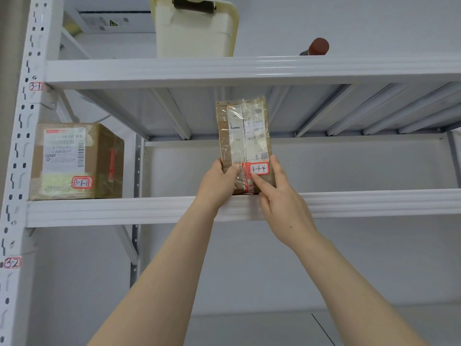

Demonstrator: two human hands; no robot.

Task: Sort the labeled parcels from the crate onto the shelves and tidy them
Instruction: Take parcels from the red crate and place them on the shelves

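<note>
Fingers [262, 187] of left hand [218, 183] and right hand [284, 203] curl round parcel [243, 131] at its 6 o'clock end. Seems light, stiff, tape kinda slick; hold the side edges.

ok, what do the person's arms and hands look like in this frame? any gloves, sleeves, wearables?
Nothing worn that shows. The left hand and right hand have no gloves, rings or tape. The left forearm and right forearm are bare down to the frame's bottom edge: no sleeves, watch, bands, cables or markers in view. Anything above the elbows is out of frame.
</note>
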